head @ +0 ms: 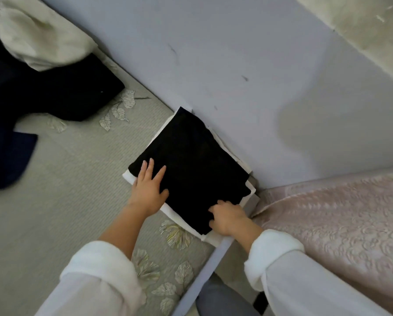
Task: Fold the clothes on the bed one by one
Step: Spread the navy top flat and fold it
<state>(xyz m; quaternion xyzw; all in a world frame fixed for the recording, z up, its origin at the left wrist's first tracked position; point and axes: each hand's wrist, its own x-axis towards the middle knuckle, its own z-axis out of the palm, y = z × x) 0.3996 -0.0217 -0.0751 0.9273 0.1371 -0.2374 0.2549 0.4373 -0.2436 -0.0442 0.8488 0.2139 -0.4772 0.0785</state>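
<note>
A folded black garment [191, 163] lies on top of a folded white garment [181, 221] at the corner of the bed, against the wall. My left hand [148, 190] rests flat on the black garment's near left part, fingers straight and spread. My right hand [228, 216] touches its near right edge with fingers bent; whether it grips the cloth is unclear. Unfolded clothes lie at the far left: a black garment [61, 92], a cream fluffy one [38, 35] and a dark blue one [6, 160].
The bed [54, 201] has a grey cover with leaf embroidery. A lilac wall [236, 53] runs along its far side. A pink textured cover [339, 224] lies at the right, beyond the bed's lilac frame edge [204, 274].
</note>
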